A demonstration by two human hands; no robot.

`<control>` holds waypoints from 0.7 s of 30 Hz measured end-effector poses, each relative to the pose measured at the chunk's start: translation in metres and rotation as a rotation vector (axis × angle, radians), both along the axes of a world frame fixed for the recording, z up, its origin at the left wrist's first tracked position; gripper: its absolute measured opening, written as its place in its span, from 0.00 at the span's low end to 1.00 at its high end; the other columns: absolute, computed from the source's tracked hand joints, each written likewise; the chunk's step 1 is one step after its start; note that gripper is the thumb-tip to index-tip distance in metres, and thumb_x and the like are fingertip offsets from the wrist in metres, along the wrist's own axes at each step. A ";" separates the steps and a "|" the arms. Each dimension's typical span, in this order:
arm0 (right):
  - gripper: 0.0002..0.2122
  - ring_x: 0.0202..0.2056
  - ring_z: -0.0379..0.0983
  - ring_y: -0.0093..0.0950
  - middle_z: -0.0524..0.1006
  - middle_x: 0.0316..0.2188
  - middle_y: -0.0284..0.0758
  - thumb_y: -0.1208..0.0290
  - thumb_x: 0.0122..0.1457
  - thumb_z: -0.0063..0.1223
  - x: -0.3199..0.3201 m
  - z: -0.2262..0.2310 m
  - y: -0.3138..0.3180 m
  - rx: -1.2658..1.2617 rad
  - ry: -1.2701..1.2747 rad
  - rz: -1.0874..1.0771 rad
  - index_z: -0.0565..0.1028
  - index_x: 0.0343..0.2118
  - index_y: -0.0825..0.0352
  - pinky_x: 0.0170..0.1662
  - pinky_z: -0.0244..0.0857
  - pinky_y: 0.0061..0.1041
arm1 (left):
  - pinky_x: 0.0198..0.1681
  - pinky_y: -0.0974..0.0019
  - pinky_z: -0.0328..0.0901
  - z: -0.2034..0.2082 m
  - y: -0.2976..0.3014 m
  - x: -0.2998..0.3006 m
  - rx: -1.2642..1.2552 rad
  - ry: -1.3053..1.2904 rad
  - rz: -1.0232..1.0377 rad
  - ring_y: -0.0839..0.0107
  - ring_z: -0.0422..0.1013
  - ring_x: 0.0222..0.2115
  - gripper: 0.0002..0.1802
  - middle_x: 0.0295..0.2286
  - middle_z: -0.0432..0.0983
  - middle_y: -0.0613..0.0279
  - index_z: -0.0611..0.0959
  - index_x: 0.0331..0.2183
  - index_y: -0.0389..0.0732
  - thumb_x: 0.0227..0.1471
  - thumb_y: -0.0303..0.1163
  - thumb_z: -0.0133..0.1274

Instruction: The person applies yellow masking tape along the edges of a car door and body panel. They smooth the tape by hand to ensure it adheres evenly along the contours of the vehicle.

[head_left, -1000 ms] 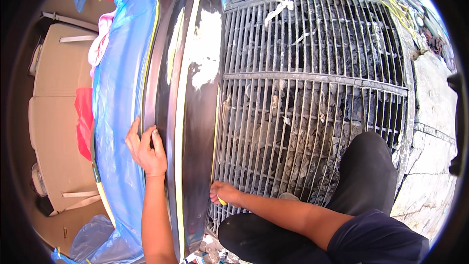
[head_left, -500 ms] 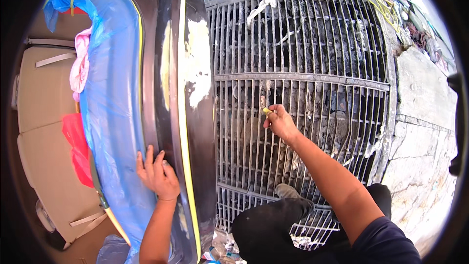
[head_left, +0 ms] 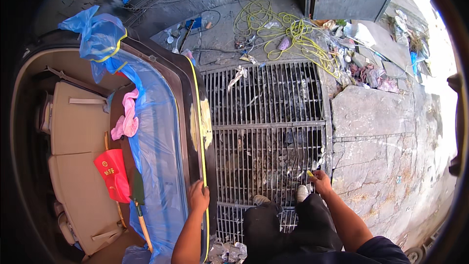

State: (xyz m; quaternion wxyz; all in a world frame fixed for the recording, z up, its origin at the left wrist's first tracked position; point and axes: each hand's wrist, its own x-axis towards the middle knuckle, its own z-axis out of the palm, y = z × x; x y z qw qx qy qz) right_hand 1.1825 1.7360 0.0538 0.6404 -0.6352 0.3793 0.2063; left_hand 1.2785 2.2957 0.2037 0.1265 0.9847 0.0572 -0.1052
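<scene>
My left hand [head_left: 198,196] lies on the edge of the dark car bumper [head_left: 211,176], fingers over the rim beside a strip of yellow tape [head_left: 200,132]. Patches of cream filler [head_left: 205,122] show on the bumper's painted face. Blue plastic sheeting [head_left: 156,142] covers the inner sill of the open car boot. Over the floor grating, my right hand [head_left: 321,184] pinches a small yellow wad [head_left: 310,173] that looks like crumpled tape; it touches nothing else.
Below me is a metal floor grating [head_left: 266,125], with both my shoes [head_left: 302,193] on it. A tangled yellow hose [head_left: 298,32] and litter lie beyond. Inside the boot are a pink cloth [head_left: 128,117], a red packet [head_left: 112,171] and a wooden-handled stick [head_left: 144,230]. Cracked concrete [head_left: 371,117] lies right.
My view has risen and takes in more of the surroundings. The left hand has shifted outward to the bumper's taped edge. My right hand has drawn back to the right, still pinching the yellow wad.
</scene>
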 end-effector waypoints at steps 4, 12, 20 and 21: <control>0.17 0.41 0.85 0.30 0.88 0.40 0.43 0.73 0.66 0.62 -0.032 0.044 -0.078 -0.146 0.082 0.069 0.75 0.55 0.75 0.46 0.76 0.31 | 0.52 0.50 0.75 0.020 -0.048 -0.086 -0.316 0.377 0.142 0.46 0.83 0.48 0.22 0.46 0.87 0.46 0.86 0.56 0.42 0.70 0.46 0.57; 0.19 0.27 0.86 0.35 0.88 0.32 0.45 0.72 0.69 0.58 -0.040 0.090 -0.135 -0.196 0.503 0.450 0.77 0.61 0.66 0.28 0.78 0.35 | 0.51 0.43 0.74 0.006 -0.102 -0.241 -0.320 0.948 0.155 0.42 0.82 0.49 0.28 0.42 0.87 0.43 0.88 0.49 0.45 0.72 0.58 0.47; 0.32 0.53 0.82 0.55 0.84 0.50 0.56 0.37 0.66 0.59 0.167 0.201 -0.110 -0.585 0.315 0.974 0.81 0.55 0.65 0.57 0.75 0.51 | 0.53 0.45 0.75 -0.004 -0.147 -0.014 -0.444 0.772 0.232 0.41 0.82 0.49 0.30 0.47 0.86 0.41 0.86 0.53 0.39 0.73 0.55 0.47; 0.31 0.51 0.82 0.56 0.83 0.51 0.56 0.38 0.66 0.61 0.192 0.217 -0.105 -0.653 0.235 0.972 0.78 0.56 0.65 0.56 0.75 0.52 | 0.53 0.46 0.75 0.000 -0.162 0.027 -0.630 0.615 0.470 0.44 0.83 0.50 0.30 0.46 0.87 0.40 0.85 0.53 0.36 0.72 0.55 0.51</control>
